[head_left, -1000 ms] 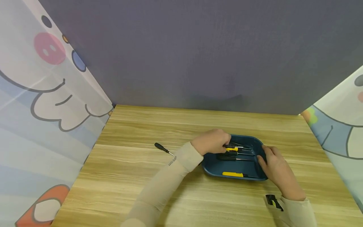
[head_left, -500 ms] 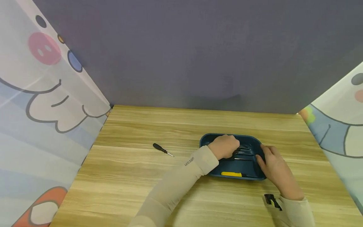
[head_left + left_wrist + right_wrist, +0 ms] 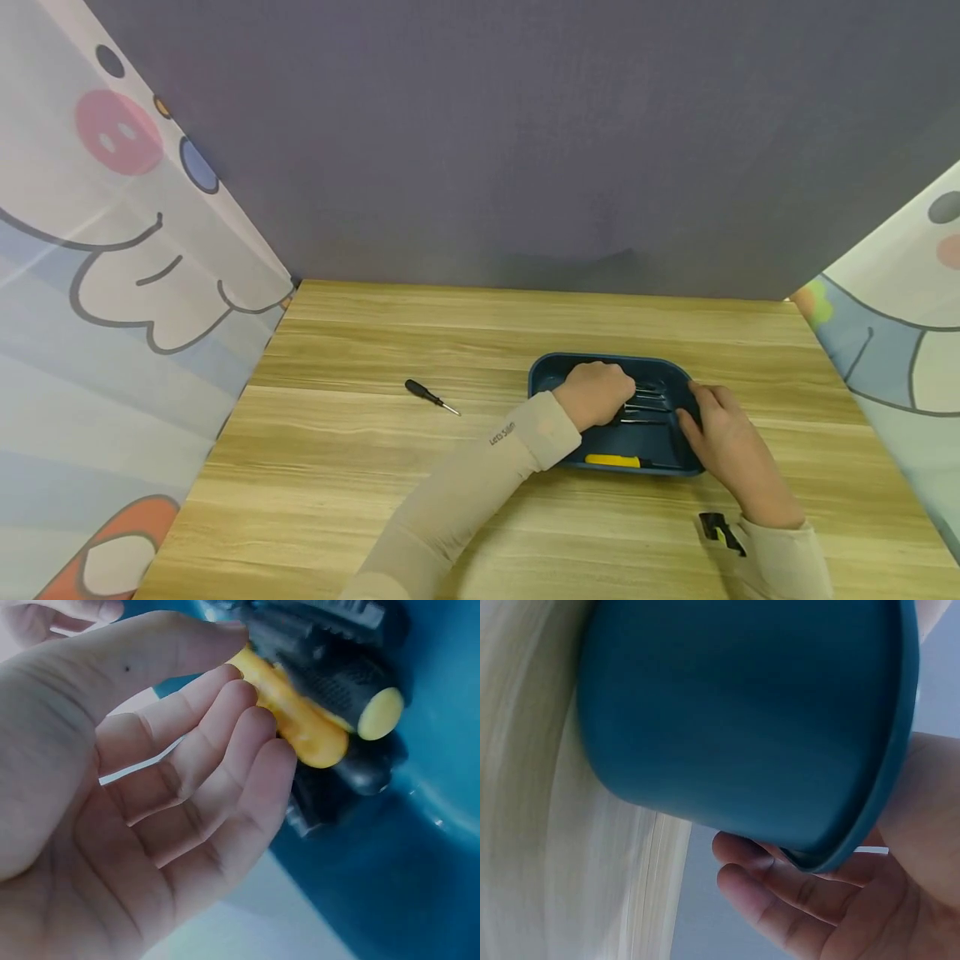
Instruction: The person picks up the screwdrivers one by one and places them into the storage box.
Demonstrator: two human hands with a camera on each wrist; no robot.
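In the head view a dark blue tray (image 3: 645,361) with several screwdrivers in it stands on the table. My left hand (image 3: 596,393) reaches down into it, over the handles, which it hides. In the left wrist view, thumb and fingertips pinch at a yellow screwdriver handle (image 3: 300,739); a black handle with a yellow end (image 3: 381,714) lies against it, among other dark handles. My right hand (image 3: 727,433) grips the tray's right end, thumb inside and fingers outside the rim. A yellow-handled screwdriver (image 3: 613,460) lies apart along the tray's near side.
A black screwdriver (image 3: 423,391) lies on the wooden table (image 3: 360,467) left of the tray. Beside the right sleeve is a small black object (image 3: 722,533) with a yellow-green part. A grey panel (image 3: 480,167) rises behind the table, with printed curtains on both sides.
My left hand has moved right, deeper over the handles in the tray, and has stayed there for the last half second. The right hand keeps its hold on the tray.
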